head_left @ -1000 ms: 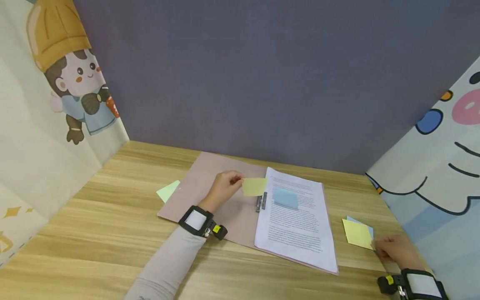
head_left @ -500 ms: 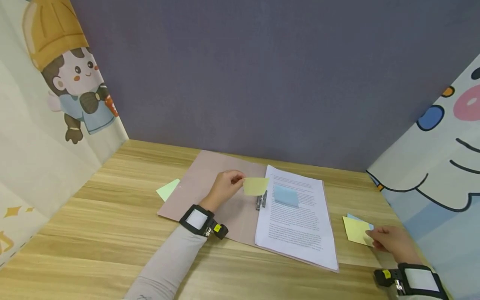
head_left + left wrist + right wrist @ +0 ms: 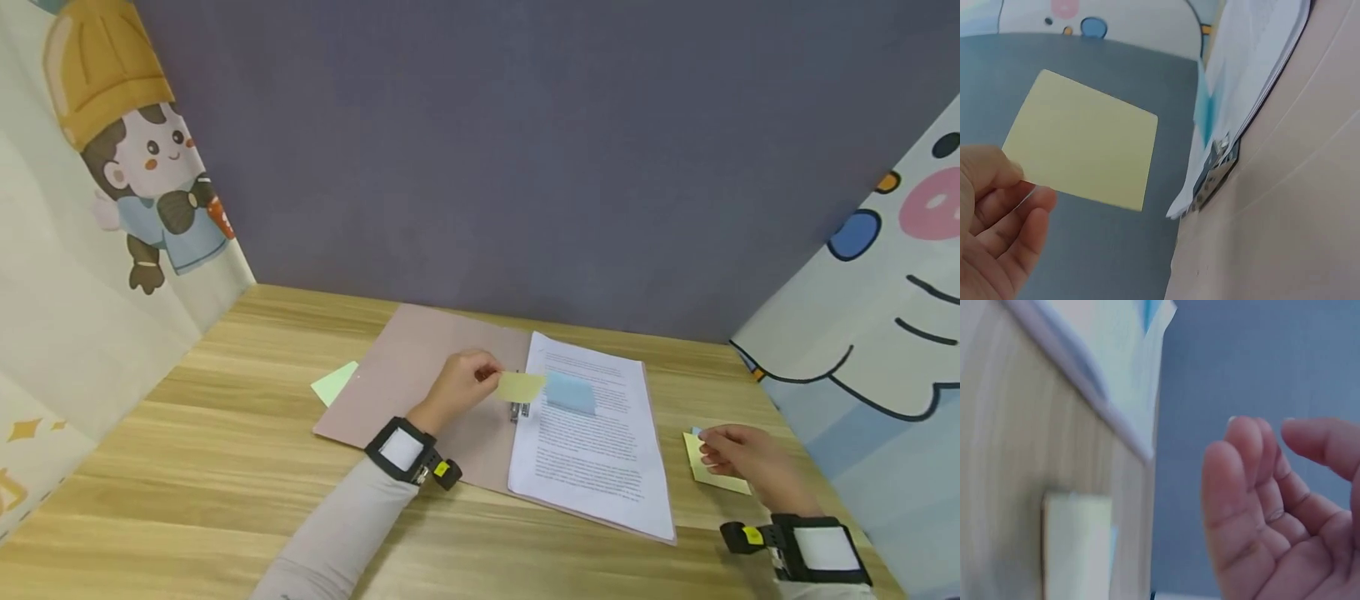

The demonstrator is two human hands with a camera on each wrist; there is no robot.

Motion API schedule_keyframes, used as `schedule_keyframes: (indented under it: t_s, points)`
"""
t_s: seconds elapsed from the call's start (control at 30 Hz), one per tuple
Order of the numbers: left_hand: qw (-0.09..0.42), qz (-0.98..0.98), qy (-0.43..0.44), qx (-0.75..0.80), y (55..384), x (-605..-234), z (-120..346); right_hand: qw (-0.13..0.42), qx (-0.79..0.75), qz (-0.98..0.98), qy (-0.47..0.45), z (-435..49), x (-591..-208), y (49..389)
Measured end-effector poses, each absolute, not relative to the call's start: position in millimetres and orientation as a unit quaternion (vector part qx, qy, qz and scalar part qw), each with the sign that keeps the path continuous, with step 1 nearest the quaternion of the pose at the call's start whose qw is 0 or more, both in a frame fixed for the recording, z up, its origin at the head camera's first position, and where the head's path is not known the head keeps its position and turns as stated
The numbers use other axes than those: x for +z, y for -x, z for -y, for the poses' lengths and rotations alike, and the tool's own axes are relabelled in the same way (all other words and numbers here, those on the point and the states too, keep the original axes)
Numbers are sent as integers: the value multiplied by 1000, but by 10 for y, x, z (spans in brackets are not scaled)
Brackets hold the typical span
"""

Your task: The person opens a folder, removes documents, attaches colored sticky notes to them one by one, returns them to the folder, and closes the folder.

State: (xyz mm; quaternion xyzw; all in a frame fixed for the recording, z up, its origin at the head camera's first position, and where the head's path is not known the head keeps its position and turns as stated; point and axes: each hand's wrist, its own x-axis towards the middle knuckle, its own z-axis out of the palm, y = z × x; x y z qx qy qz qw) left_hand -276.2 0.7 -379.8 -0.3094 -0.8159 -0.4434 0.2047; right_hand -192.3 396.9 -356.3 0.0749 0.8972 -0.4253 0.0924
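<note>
Held yellow note (image 3: 1088, 144), broad from left wrist, foreshortened from head

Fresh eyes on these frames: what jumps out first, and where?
Probably the large cartoon figure in an orange-yellow hat, at the upper left of the head view. Next, likely the pale yellow note that the left hand pinches, held up near the metal clip of the open folder. Then the blue note on the printed pages, just right of that clip.
</note>
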Motion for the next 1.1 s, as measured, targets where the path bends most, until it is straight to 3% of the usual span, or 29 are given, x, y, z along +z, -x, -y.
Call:
schedule_keyframes:
  t_s: [0.3,0.47,0.87,1.1]
  points:
    - [208,835,348,-372,2639,-3769,-214,93,-459,-883,-28,-3540,-3453,1917]
    - [242,850,362,-296,2572,-3772,-307,83,-472,-878,-25,-3331,-3437,1930]
    - [276,858,375,-219,2346,-3788,-511,89,-499,-861,-44,-2978,-3645,2085]
    - [269,849,414,-186,2233,-3771,-584,89,-506,-857,-41,-2875,-3723,2117]
